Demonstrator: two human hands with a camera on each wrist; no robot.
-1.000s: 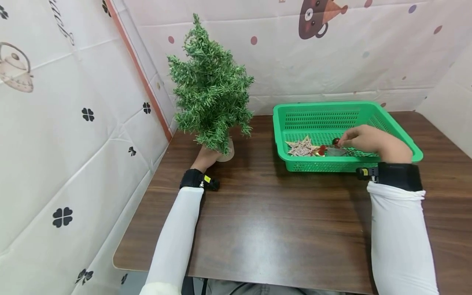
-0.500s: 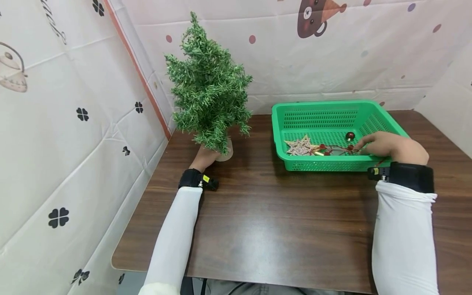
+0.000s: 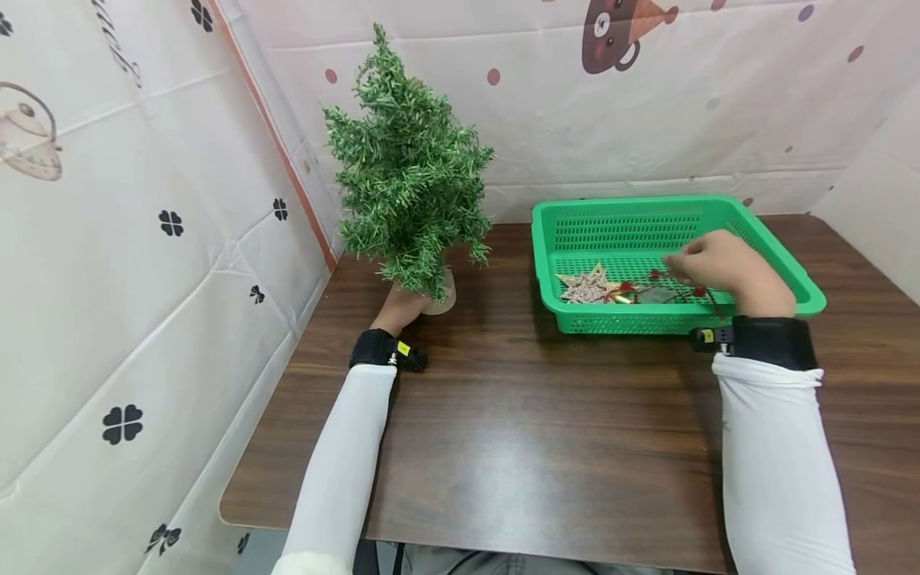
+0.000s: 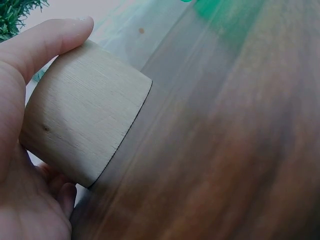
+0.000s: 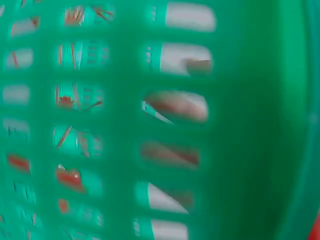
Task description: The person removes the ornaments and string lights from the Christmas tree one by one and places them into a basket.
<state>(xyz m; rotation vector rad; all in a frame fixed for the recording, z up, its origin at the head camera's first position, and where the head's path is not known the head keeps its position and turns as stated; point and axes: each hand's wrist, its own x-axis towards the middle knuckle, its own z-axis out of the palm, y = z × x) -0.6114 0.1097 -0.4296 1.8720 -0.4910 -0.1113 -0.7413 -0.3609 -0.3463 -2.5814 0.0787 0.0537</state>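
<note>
A small artificial Christmas tree stands at the back left of the table. My left hand grips its pale wooden base, thumb over one side and fingers round the other. My right hand hangs over the right part of a green basket, fingers bent and pointing left. Red berry-like decorations on thin stems lie just below it. I cannot tell whether something is between the right fingertips. In the right wrist view the basket's slotted wall fills the picture, with blurred fingers showing through it.
Glittery star ornaments and a small gold piece lie at the basket's left. The brown wooden table stretches in front. A printed white wall sheet hangs close behind the tree and basket.
My right hand went right and low, then came back left and up. The dark red ball seen beside it half a second ago is out of sight. The left hand stays on the base.
</note>
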